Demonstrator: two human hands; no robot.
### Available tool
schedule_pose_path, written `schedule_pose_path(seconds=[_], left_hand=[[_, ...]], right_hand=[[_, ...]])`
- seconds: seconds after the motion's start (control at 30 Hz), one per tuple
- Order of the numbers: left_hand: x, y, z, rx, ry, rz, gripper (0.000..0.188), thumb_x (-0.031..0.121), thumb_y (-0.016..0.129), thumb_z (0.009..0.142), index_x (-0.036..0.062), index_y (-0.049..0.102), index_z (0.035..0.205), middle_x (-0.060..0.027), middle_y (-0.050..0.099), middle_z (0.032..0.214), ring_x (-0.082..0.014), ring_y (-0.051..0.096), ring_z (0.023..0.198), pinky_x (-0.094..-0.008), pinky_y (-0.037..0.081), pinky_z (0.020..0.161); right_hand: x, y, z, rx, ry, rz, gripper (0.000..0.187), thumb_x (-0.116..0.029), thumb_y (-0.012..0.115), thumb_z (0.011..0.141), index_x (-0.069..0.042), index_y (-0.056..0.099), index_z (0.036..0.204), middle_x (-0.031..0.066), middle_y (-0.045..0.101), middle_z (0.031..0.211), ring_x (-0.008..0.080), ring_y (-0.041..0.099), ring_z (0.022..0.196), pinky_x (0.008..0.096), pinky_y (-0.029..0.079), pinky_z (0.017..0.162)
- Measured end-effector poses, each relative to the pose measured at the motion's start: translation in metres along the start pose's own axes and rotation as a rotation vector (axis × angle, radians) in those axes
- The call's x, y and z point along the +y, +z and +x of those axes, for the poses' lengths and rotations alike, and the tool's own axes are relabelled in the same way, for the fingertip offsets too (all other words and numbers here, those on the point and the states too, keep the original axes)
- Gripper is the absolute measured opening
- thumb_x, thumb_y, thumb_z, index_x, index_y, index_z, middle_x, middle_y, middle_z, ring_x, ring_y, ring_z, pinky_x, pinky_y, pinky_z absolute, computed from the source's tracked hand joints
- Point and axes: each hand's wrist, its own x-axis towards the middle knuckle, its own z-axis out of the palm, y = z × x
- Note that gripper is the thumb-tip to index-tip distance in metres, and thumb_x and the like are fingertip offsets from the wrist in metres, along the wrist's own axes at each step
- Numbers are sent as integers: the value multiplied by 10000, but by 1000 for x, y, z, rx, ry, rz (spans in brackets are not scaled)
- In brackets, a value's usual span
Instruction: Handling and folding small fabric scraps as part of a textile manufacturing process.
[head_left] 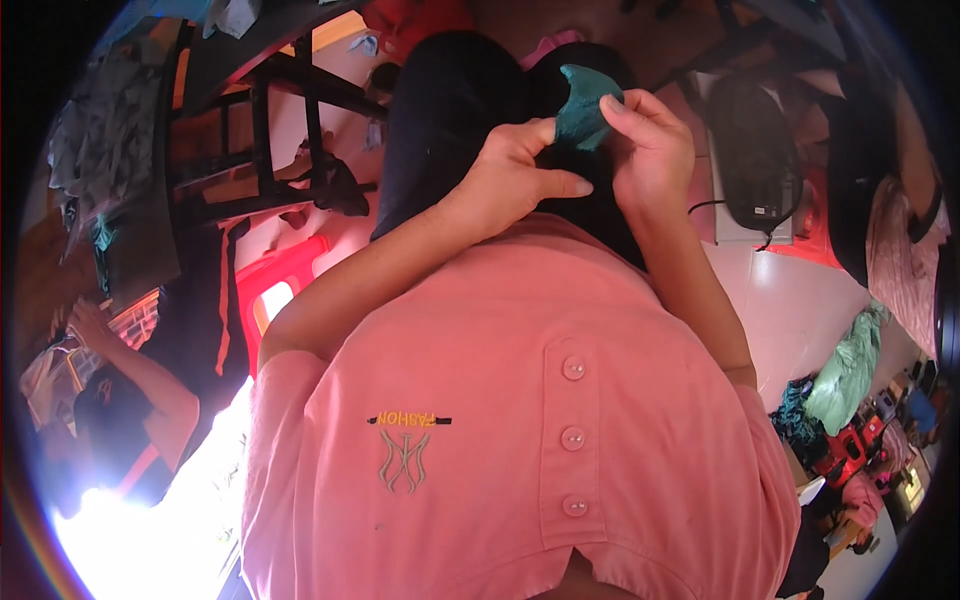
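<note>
Teal cloth (pixel 583 112), one small piece, is held up in front of the seated person's dark trousers (pixel 445 125), over the right leg. From where I stand, the right hand (pixel 648 140) has it pinched, thumb pressed flat on the near face by the cloth's right edge. The left hand (pixel 520 160) meets the lower left edge with its fingers, its thumb sticking out below, apart from the cloth; I can't tell whether those fingers grip. A pink shirt (pixel 450 350) covers the person's front. Off beyond the right hand sits a long, rounded black object (pixel 752 150) with a cord; a red stool (pixel 285 270) stands past the left forearm.
</note>
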Motion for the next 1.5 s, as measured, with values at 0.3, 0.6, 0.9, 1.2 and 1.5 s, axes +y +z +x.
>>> schedule_pose_path(seconds=[0.3, 0.6, 0.9, 1.2, 1.5], left_hand=[[24, -6, -3, -24, -202, -162, 390, 354, 664, 869, 38, 649, 1097, -27, 660, 921, -124, 607, 871, -274, 468, 791], [7, -17, 0, 112, -143, -133, 562, 531, 565, 889, 33, 624, 1141, -64, 660, 1049, -179, 599, 994, -338, 458, 858], [-2, -43, -1, 78, -142, -258, 520, 496, 578, 896, 38, 623, 1137, -65, 641, 1072, -170, 588, 985, -346, 484, 810], [17, -45, -16, -195, -217, -111, 532, 496, 540, 917, 21, 651, 1128, -66, 644, 1050, -163, 570, 967, -292, 452, 799], [26, -45, -45, -550, -128, 8, 397, 216, 638, 903, 72, 592, 1270, -89, 500, 1349, -214, 485, 1236, -329, 376, 1040]], right_hand=[[-8, -11, 2, -5, 111, -132, 188, -221, 607, 909, -37, 624, 878, 29, 631, 825, 124, 586, 758, 258, 442, 700], [0, -11, -13, -171, 341, -241, 285, -306, 513, 951, -82, 524, 775, 10, 515, 687, 138, 530, 608, 254, 399, 574], [-13, -6, -14, -185, 142, -515, 256, -283, 564, 903, -27, 576, 913, 25, 562, 839, 149, 564, 723, 245, 405, 601], [-12, 18, -28, -245, 435, -269, 221, -99, 670, 649, 3, 628, 841, 57, 567, 614, 124, 534, 554, 256, 399, 525], [-37, 9, -53, -366, 439, -592, 133, -104, 681, 627, -15, 583, 642, 25, 560, 600, 97, 507, 564, 239, 373, 526]])
